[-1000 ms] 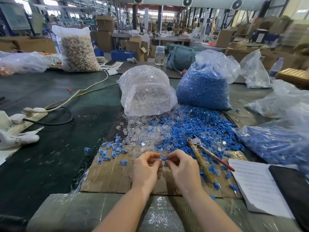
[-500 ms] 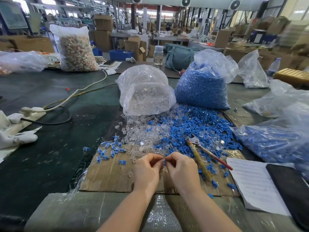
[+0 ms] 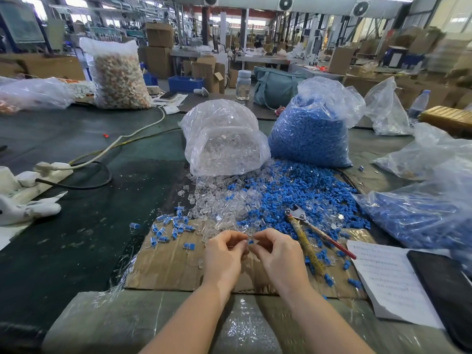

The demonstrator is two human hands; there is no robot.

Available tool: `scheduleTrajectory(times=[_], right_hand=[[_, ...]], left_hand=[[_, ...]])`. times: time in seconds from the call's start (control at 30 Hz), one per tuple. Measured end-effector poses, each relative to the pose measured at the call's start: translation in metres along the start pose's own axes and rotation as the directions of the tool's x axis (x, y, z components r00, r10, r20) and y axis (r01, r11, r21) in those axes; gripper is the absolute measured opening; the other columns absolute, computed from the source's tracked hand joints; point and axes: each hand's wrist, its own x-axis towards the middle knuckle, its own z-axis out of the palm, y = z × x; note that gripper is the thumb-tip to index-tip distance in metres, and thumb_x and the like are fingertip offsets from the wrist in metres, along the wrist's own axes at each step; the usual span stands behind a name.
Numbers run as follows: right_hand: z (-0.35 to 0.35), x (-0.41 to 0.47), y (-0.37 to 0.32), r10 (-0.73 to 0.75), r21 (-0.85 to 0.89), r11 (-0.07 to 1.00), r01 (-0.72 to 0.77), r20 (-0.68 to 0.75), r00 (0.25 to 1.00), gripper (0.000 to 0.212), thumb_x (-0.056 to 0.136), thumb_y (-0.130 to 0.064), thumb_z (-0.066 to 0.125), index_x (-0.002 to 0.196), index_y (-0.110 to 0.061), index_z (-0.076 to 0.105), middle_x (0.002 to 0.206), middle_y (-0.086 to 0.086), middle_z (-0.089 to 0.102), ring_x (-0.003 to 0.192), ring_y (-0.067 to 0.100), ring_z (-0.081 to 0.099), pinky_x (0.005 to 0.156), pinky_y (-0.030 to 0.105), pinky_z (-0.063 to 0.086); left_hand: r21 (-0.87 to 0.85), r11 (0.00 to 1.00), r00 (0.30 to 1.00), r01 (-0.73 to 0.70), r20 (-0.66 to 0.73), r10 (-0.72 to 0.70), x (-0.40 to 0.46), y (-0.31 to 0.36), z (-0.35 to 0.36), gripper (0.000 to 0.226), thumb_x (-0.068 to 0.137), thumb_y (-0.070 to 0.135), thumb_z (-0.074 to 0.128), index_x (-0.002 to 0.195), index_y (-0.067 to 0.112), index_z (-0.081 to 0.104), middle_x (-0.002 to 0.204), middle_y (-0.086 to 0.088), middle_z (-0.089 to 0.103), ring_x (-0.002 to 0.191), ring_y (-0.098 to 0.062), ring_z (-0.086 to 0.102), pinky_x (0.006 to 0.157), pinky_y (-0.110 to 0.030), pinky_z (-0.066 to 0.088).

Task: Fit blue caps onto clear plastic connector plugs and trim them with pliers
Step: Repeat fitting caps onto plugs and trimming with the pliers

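Observation:
My left hand and my right hand meet over a brown cardboard sheet, fingertips almost touching. Between them sits a small blue cap with a clear plug part; my right fingers pinch it, and my left fingertips pinch its other end. Loose clear plugs and loose blue caps lie heaped just beyond my hands. Finished capped plugs are scattered to the left. The pliers, with yellow and red handles, lie on the pile right of my right hand.
A bag of clear plugs and a bag of blue caps stand behind the heaps. More bags crowd the right. A paper sheet and black tablet lie at right; a power strip with cables lies at left.
My hands stay together over the cardboard, working the same small piece. The fingers shifted slightly; the blue cap now shows between the fingertips.

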Motion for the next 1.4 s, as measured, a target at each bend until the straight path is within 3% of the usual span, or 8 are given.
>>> scheduleTrajectory(times=[0.27, 0.73, 0.87, 0.93, 1.0, 1.17, 1.27, 1.4], right_hand=[[-0.005, 0.002, 0.004, -0.055, 0.032, 0.998, 0.054, 0.045, 0.997, 0.028, 0.082, -0.011, 0.071, 0.108, -0.021, 0.068, 0.093, -0.007, 0.064, 0.084, 0.006, 0.058, 0.083, 0.025, 0.049], [-0.004, 0.005, 0.008, -0.119, 0.03, 0.993, 0.118, 0.029, 0.992, 0.021, 0.084, -0.013, 0.068, 0.104, -0.019, 0.071, 0.091, -0.011, 0.063, 0.086, 0.003, 0.058, 0.083, 0.018, 0.048], [-0.006, 0.006, 0.015, -0.119, -0.071, 0.99, 0.12, 0.018, 0.993, 0.03, 0.086, -0.018, 0.067, 0.115, -0.017, 0.064, 0.103, -0.01, 0.061, 0.092, 0.002, 0.054, 0.089, 0.014, 0.044], [-0.013, 0.009, 0.022, -0.066, -0.182, 0.982, 0.054, -0.063, 0.996, 0.035, 0.088, -0.023, 0.063, 0.123, -0.017, 0.059, 0.114, -0.007, 0.058, 0.104, 0.003, 0.048, 0.095, 0.01, 0.034], [-0.022, 0.014, 0.03, 0.055, -0.326, 0.94, -0.1, -0.145, 0.988, 0.041, 0.092, -0.032, 0.056, 0.13, -0.017, 0.051, 0.123, -0.002, 0.054, 0.114, 0.01, 0.045, 0.099, 0.02, 0.032], [-0.039, 0.022, 0.053, 0.478, -0.617, 0.658, -0.431, -0.099, 0.873, 0.064, 0.095, -0.055, 0.031, 0.145, -0.017, 0.022, 0.149, 0.016, 0.03, 0.138, 0.031, 0.025, 0.112, 0.046, 0.02], [-0.043, 0.026, 0.059, 0.567, -0.641, 0.618, -0.455, -0.038, 0.823, 0.072, 0.092, -0.061, 0.031, 0.148, -0.018, 0.014, 0.153, 0.014, 0.022, 0.141, 0.032, 0.016, 0.113, 0.05, 0.013], [-0.045, 0.032, 0.055, 0.581, -0.627, 0.633, -0.454, -0.003, 0.814, 0.062, 0.088, -0.044, 0.044, 0.141, -0.018, 0.025, 0.149, 0.011, 0.028, 0.137, 0.033, 0.023, 0.111, 0.052, 0.018]], left_hand=[[-0.069, 0.996, 0.998, 0.055, 0.027, -0.053, -0.001, 0.005, -0.003, 0.018, 0.087, -0.003, 0.057, 0.086, 0.013, 0.065, 0.06, 0.0, 0.063, 0.05, -0.006, 0.059, 0.051, -0.022, 0.051], [-0.072, 0.994, 0.995, 0.083, 0.058, -0.079, 0.001, 0.006, 0.001, 0.011, 0.084, -0.003, 0.062, 0.087, 0.007, 0.067, 0.085, -0.016, 0.068, 0.071, -0.018, 0.064, 0.065, -0.024, 0.055], [-0.139, 0.977, 0.987, 0.159, 0.04, -0.155, 0.003, 0.006, 0.001, 0.009, 0.085, -0.003, 0.062, 0.084, 0.005, 0.065, 0.075, -0.013, 0.064, 0.06, -0.018, 0.06, 0.054, -0.03, 0.051], [-0.173, 0.967, 0.982, 0.188, 0.025, -0.187, 0.006, 0.004, 0.0, 0.01, 0.085, -0.004, 0.061, 0.083, 0.006, 0.064, 0.069, -0.01, 0.061, 0.056, -0.018, 0.057, 0.051, -0.03, 0.047], [-0.185, 0.962, 0.979, 0.201, 0.016, -0.201, 0.01, 0.003, -0.002, 0.012, 0.085, -0.004, 0.061, 0.084, 0.007, 0.065, 0.069, -0.008, 0.061, 0.054, -0.016, 0.057, 0.049, -0.027, 0.048], [-0.175, 0.969, 0.984, 0.175, 0.011, -0.176, 0.016, 0.001, -0.004, 0.013, 0.082, -0.005, 0.063, 0.086, 0.007, 0.066, 0.076, -0.008, 0.064, 0.059, -0.012, 0.06, 0.058, -0.02, 0.053], [-0.183, 0.968, 0.985, 0.173, 0.021, -0.172, 0.018, 0.003, -0.004, 0.013, 0.082, -0.005, 0.063, 0.088, 0.006, 0.066, 0.075, -0.007, 0.065, 0.059, -0.011, 0.061, 0.058, -0.02, 0.05], [-0.203, 0.963, 0.984, 0.177, 0.025, -0.176, 0.022, 0.008, -0.004, 0.012, 0.082, -0.005, 0.063, 0.086, 0.006, 0.065, 0.073, -0.007, 0.064, 0.057, -0.01, 0.06, 0.057, -0.02, 0.051]])
